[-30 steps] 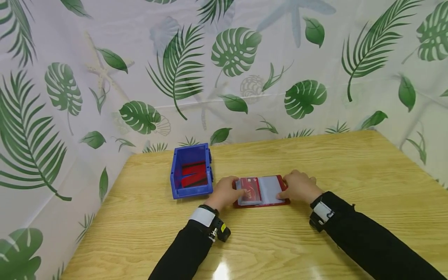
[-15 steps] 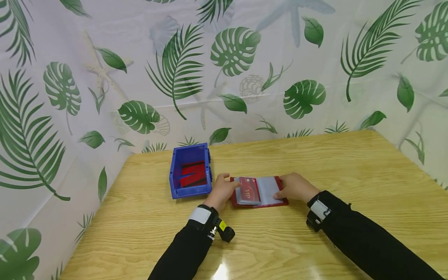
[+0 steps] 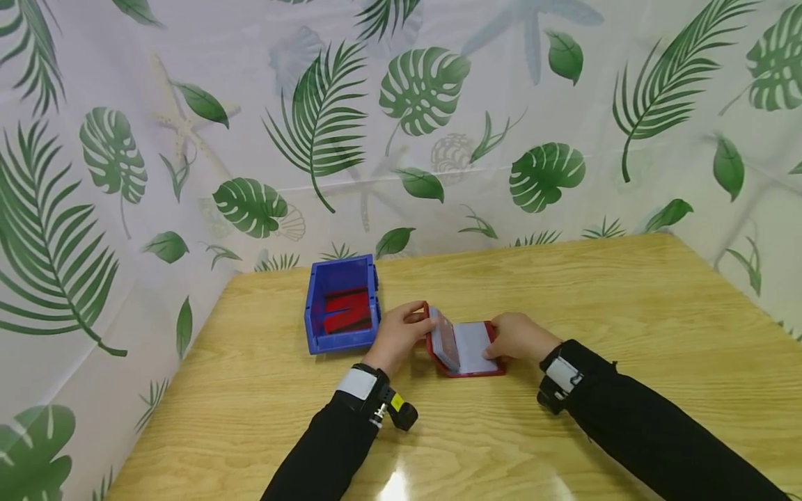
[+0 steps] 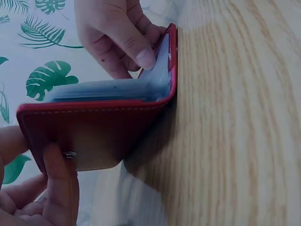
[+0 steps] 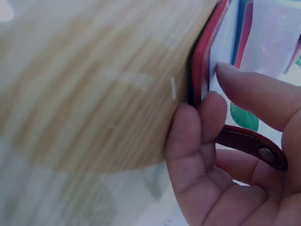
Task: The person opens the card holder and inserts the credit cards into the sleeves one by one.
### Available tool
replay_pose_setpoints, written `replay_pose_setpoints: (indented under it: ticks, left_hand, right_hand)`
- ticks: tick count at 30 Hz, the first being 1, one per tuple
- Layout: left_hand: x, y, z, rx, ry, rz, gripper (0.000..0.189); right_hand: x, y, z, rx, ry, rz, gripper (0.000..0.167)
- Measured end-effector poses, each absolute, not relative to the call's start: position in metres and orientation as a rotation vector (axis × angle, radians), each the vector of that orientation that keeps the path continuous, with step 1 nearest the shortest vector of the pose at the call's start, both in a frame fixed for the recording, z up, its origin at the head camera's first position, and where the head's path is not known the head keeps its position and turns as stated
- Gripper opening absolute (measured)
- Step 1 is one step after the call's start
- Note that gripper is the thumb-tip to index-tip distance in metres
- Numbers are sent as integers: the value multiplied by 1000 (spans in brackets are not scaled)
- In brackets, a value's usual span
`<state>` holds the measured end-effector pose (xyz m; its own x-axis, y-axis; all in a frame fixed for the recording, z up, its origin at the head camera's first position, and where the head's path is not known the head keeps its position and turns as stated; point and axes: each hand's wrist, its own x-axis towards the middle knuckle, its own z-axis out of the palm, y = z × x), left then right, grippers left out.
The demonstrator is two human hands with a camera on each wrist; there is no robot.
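Note:
A red card holder (image 3: 476, 374) lies half open on the table, its left cover lifted nearly upright with the clear card sleeves (image 3: 443, 341) against it. My left hand (image 3: 401, 337) pinches that raised cover by its outer edge, fingers behind and thumb on the sleeve side. In the left wrist view the cover's outside (image 4: 89, 134) shows a small metal snap. The right half stays flat, and my right hand (image 3: 521, 337) grips its right edge with the thumb on the sleeve. A strap with a snap (image 5: 254, 145) sticks out between the right hand's fingers in the right wrist view.
A blue bin (image 3: 343, 344) stands left of the hands, close to the left hand. Inside it lie red and black flat items (image 3: 347, 309). The wooden table (image 3: 626, 313) reaches back to a leaf-patterned cloth (image 3: 476, 104).
The left cover and its sleeves, flat before, have been tilted up by my left hand. Both hands stay at the card holder, and its right half has shifted slightly left with my right hand.

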<state>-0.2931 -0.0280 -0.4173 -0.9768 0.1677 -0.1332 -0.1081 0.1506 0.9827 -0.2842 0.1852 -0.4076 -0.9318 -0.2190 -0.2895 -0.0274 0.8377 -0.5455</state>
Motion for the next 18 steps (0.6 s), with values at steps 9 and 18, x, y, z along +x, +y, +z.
replay_pose_setpoints:
  ticks: [9,18]
  left_hand:
    - [-284,-18,-419,224,2308,1683,35]
    - [-283,-15,-420,621,2788,906,38]
  right_hand:
    - [-282,166,-419,-239,2620,-908,21]
    - [-285,164,-417,-257,2573,-937,29]
